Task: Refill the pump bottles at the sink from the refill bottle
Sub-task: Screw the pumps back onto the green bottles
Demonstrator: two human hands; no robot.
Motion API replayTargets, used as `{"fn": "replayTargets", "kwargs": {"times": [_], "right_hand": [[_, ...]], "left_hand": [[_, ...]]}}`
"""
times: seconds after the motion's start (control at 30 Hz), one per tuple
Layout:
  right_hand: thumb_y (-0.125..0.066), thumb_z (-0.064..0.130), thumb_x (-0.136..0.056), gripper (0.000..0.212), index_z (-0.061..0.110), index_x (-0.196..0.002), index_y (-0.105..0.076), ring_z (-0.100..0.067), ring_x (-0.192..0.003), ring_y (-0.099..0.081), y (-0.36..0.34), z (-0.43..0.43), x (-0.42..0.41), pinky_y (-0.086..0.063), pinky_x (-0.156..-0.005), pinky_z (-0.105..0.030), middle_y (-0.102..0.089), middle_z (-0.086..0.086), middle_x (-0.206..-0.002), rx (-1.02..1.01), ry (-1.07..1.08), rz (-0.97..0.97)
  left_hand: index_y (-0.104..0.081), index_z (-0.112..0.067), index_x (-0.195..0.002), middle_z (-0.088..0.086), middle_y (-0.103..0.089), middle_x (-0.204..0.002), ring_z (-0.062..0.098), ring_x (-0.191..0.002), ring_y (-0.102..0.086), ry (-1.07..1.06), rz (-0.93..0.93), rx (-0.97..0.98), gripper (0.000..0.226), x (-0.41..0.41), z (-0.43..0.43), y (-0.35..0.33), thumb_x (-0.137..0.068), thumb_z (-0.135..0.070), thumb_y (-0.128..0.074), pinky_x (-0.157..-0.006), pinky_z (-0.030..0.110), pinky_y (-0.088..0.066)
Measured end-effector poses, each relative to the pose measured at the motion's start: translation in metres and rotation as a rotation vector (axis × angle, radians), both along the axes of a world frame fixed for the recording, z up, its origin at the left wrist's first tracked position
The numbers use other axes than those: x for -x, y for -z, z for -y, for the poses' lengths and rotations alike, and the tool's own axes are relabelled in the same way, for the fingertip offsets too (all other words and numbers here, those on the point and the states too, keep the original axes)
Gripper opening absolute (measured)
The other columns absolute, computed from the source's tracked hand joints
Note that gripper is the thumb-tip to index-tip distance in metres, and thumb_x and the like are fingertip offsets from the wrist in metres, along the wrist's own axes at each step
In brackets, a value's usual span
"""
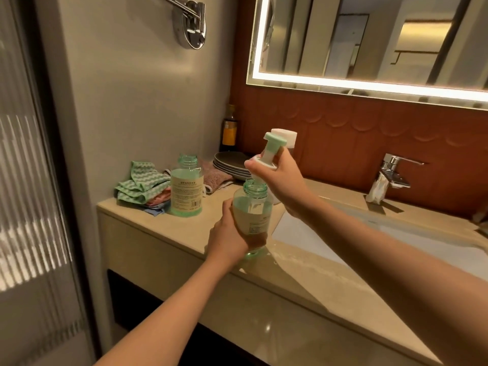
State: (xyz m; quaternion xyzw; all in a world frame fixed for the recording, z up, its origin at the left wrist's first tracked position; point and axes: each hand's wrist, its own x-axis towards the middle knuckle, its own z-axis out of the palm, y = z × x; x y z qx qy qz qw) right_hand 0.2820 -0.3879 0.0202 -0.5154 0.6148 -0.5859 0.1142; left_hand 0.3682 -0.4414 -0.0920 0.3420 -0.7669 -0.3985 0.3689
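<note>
Pinching the pump (pixel 272 150) in our right hand (pixel 287 186) over the bottle (pixel 254 204), left hand (pixel 227 233) wrapped round it. Seat it crooked and it probably leaks.

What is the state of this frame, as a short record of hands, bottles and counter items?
left hand: grips the near bottle by its body, at the counter edge
right hand: holds the pump head over that bottle's open neck, not screwed on
near bottle: holds liquid
far bottle: uncapped, standing on the counter beside the cloths
behind: stacked plates, dark bottle in the corner
</note>
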Motion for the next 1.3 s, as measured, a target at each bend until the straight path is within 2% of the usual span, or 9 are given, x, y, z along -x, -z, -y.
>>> {"fn": "replayTargets", "kwargs": {"times": [0.23, 0.37, 0.6, 0.77, 0.87, 0.97, 1.07, 1.17, 1.3], "right_hand": [[-0.066, 0.024, -0.085, 0.037, 0.014, -0.115, -0.046, -0.009, -0.086, -0.056, 0.002, 0.002, -0.004, -0.044, -0.064, -0.015, -0.055, 0.006, -0.096, -0.043, -0.019, -0.077], [-0.064, 0.024, -0.087, 0.034, 0.012, -0.115, -0.050, -0.008, -0.084, -0.056, 0.010, 0.003, -0.005, -0.045, -0.065, -0.014, -0.055, 0.004, -0.095, -0.066, -0.012, -0.081], [-0.063, 0.033, -0.085, 0.036, 0.014, -0.114, -0.052, -0.011, -0.092, -0.057, 0.033, 0.000, -0.005, -0.049, -0.070, -0.016, -0.058, 0.004, -0.101, -0.054, 0.064, -0.112], [-0.073, 0.045, -0.073, 0.059, 0.018, -0.117, -0.044, -0.015, -0.105, -0.053, 0.040, 0.005, -0.014, -0.052, -0.084, -0.029, -0.053, 0.000, -0.115, -0.025, 0.318, -0.152], [-0.076, 0.055, -0.063, 0.073, 0.024, -0.113, -0.034, -0.017, -0.112, -0.046, 0.034, 0.011, -0.015, -0.048, -0.094, -0.039, -0.045, 0.001, -0.119, -0.114, 0.397, -0.172], [-0.073, 0.049, -0.072, 0.075, 0.017, -0.129, -0.036, -0.018, -0.113, -0.046, 0.019, 0.008, -0.013, -0.045, -0.089, -0.029, -0.045, -0.003, -0.122, -0.175, 0.199, -0.031], [-0.064, 0.034, -0.085, 0.052, 0.013, -0.129, -0.046, -0.017, -0.104, -0.055, 0.015, -0.001, -0.010, -0.046, -0.083, -0.028, -0.056, -0.005, -0.117, -0.218, -0.013, 0.049], [-0.062, 0.033, -0.087, 0.052, 0.015, -0.132, -0.043, -0.019, -0.110, -0.054, 0.027, -0.004, -0.012, -0.045, -0.082, -0.029, -0.055, -0.004, -0.127, -0.176, 0.065, -0.048], [-0.063, 0.053, -0.079, 0.059, 0.018, -0.124, -0.047, -0.019, -0.110, -0.053, 0.041, -0.002, -0.014, -0.050, -0.088, -0.038, -0.055, -0.001, -0.123, -0.100, 0.349, -0.292]], "left_hand": [[-0.020, -0.029, -0.126, 0.006, -0.061, -0.118, 0.032, -0.106, -0.057, -0.029, 0.060, 0.047, 0.091, 0.000, 0.000, 0.001, -0.061, -0.049, -0.079, -0.086, 0.049, -0.050], [-0.021, -0.024, -0.135, 0.006, -0.058, -0.123, 0.031, -0.110, -0.055, -0.018, 0.051, 0.009, 0.094, 0.001, 0.001, 0.000, -0.064, -0.042, -0.081, -0.089, 0.043, -0.048], [-0.024, -0.028, -0.131, 0.004, -0.060, -0.119, 0.030, -0.109, -0.055, -0.009, 0.047, 0.014, 0.091, 0.001, 0.000, 0.000, -0.063, -0.044, -0.081, -0.088, 0.042, -0.049], [-0.022, -0.023, -0.133, 0.007, -0.058, -0.120, 0.032, -0.111, -0.055, 0.003, 0.037, 0.050, 0.095, 0.000, 0.000, 0.001, -0.062, -0.043, -0.081, -0.090, 0.047, -0.048], [-0.024, -0.020, -0.132, 0.007, -0.059, -0.120, 0.032, -0.111, -0.056, 0.006, 0.028, 0.052, 0.091, 0.000, 0.000, 0.000, -0.064, -0.040, -0.081, -0.090, 0.041, -0.048], [-0.024, -0.023, -0.130, 0.005, -0.060, -0.119, 0.032, -0.109, -0.057, -0.002, 0.028, 0.053, 0.087, 0.001, -0.001, 0.000, -0.066, -0.039, -0.080, -0.087, 0.038, -0.049], [-0.022, -0.024, -0.131, 0.005, -0.058, -0.121, 0.031, -0.110, -0.055, -0.026, 0.055, 0.078, 0.091, 0.001, -0.001, 0.001, -0.064, -0.046, -0.080, -0.088, 0.042, -0.048], [-0.023, -0.023, -0.131, 0.004, -0.059, -0.118, 0.028, -0.107, -0.057, 0.004, 0.053, 0.072, 0.090, 0.001, 0.001, 0.001, -0.064, -0.044, -0.080, -0.086, 0.039, -0.049], [-0.024, -0.024, -0.127, 0.006, -0.061, -0.115, 0.032, -0.106, -0.058, 0.003, 0.048, 0.093, 0.086, 0.001, 0.001, 0.002, -0.064, -0.043, -0.079, -0.087, 0.045, -0.049]]}}
